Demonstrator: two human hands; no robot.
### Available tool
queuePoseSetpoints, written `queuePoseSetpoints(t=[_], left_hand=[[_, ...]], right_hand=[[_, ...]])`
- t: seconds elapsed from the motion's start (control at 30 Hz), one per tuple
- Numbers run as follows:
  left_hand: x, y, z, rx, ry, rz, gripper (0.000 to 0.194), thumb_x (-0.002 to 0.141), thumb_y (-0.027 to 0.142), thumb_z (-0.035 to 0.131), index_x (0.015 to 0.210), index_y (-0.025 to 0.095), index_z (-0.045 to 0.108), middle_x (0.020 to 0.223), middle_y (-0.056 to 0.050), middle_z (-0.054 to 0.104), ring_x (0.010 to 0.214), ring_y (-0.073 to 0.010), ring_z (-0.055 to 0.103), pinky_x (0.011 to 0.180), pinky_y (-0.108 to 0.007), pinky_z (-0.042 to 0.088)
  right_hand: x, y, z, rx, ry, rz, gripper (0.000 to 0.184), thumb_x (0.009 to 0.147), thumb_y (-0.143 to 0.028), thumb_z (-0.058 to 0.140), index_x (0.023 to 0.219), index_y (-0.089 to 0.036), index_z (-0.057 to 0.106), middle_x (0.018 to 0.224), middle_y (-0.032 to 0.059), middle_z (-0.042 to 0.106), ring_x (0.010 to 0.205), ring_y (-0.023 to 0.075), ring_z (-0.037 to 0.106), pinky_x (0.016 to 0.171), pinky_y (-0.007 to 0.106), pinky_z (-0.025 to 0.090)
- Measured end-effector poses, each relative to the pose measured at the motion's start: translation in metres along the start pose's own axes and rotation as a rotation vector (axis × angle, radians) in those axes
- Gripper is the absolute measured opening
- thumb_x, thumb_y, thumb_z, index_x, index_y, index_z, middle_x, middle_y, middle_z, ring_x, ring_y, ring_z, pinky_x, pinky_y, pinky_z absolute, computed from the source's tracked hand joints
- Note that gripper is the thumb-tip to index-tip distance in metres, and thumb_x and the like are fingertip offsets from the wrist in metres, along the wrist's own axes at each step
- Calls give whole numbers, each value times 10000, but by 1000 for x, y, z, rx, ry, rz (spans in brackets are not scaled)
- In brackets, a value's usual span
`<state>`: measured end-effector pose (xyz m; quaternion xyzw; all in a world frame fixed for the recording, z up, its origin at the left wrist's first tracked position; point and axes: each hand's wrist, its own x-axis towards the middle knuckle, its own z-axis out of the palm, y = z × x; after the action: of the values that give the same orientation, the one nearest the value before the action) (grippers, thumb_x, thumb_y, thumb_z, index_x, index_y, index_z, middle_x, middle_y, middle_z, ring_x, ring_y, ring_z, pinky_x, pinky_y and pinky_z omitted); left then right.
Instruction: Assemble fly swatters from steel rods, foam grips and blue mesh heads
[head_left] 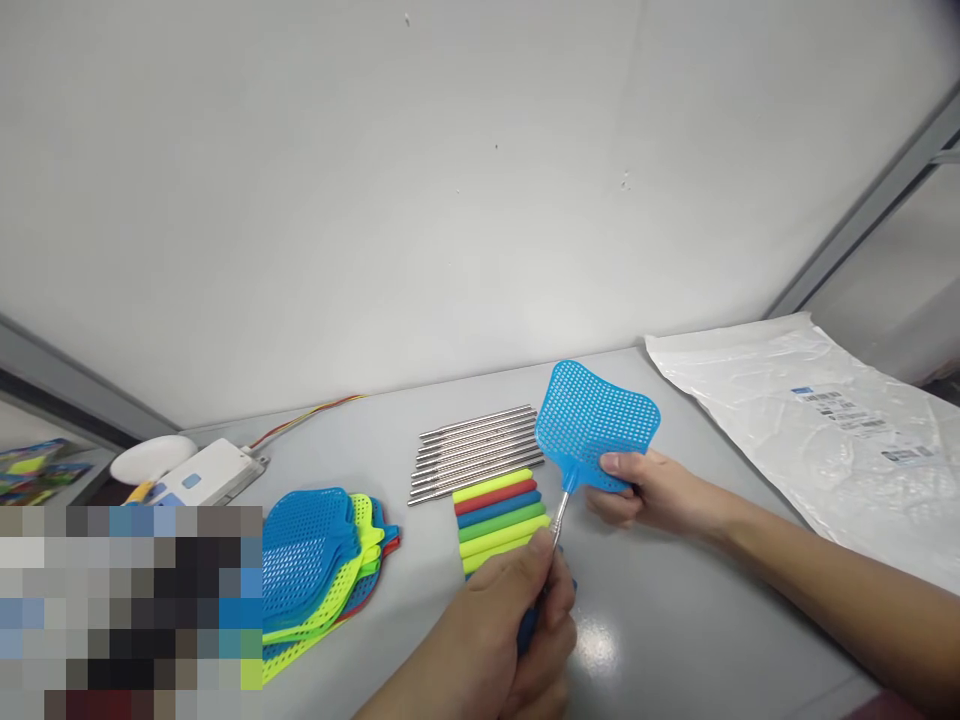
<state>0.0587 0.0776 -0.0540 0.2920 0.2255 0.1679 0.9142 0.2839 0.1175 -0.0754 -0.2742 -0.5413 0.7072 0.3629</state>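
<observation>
Labels on clear plastic bag too small to read. Right hand pinching blue swatter head above grey table; left hand closed round its metal rod, blue handle mostly hidden. Beside: coloured grips, steel rods, stacked swatter heads. Lower-left corner blurred out.

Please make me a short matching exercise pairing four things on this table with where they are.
Things:
1. swatter
2. mesh heads
3. rods
4. bag

Places:
A. flat at the table's far right
B. stacked at the left, beside the blurred patch
C. held between left hand and right hand
D. in a row behind the coloured grips

Pairs: 1-C, 2-B, 3-D, 4-A
</observation>
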Motion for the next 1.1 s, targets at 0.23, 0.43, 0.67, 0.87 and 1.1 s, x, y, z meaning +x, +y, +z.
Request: queuePoseSetpoints(t=[0.23, 0.43, 0.67, 0.87, 1.1], left_hand=[[-8, 18, 4, 262, 179, -20, 463, 959, 579, 326, 807, 192, 529, 356, 121, 301, 231, -39, 196, 389, -191, 430], [-5, 16, 0, 325, 216, -28, 388, 965, 521, 360, 1051, 207, 570, 460, 112, 432, 237, -29, 221, 387, -222, 479], [-3, 8, 3, 303, 196, 19, 363, 985, 502, 339, 877, 201, 510, 407, 125, 377, 227, -31, 236, 399, -199, 448], [-3, 3, 6, 95, 57, 28, 365, 981, 509, 336, 840, 213, 495, 354, 128, 300, 223, -34, 170, 312, -121, 270], [-9, 13, 8, 40, 31, -34, 371, 985, 479, 307, 893, 205, 540, 357, 121, 295, 222, -31, 136, 301, -120, 205]], right_hand=[[6, -1, 11, -30, 148, -34, 471, 971, -509, 359, 596, -229, 315, 484, -83, 242, 447, 92, 168, 462, 278, 155], [6, -5, 27, -55, 359, 9, 365, 954, -468, 478, 734, -181, 529, 474, -87, 304, 459, 87, 214, 496, 272, 185], [2, 0, 33, 29, 353, -5, 337, 940, -426, 532, 701, -197, 469, 511, -88, 289, 475, 81, 206, 487, 261, 181], [-2, 8, 36, 99, 229, -28, 344, 957, -414, 504, 690, -201, 464, 512, -88, 266, 479, 84, 210, 485, 253, 203], [-2, 9, 41, 67, 277, -65, 342, 958, -427, 498, 722, -185, 550, 512, -82, 306, 468, 79, 217, 469, 252, 184]])
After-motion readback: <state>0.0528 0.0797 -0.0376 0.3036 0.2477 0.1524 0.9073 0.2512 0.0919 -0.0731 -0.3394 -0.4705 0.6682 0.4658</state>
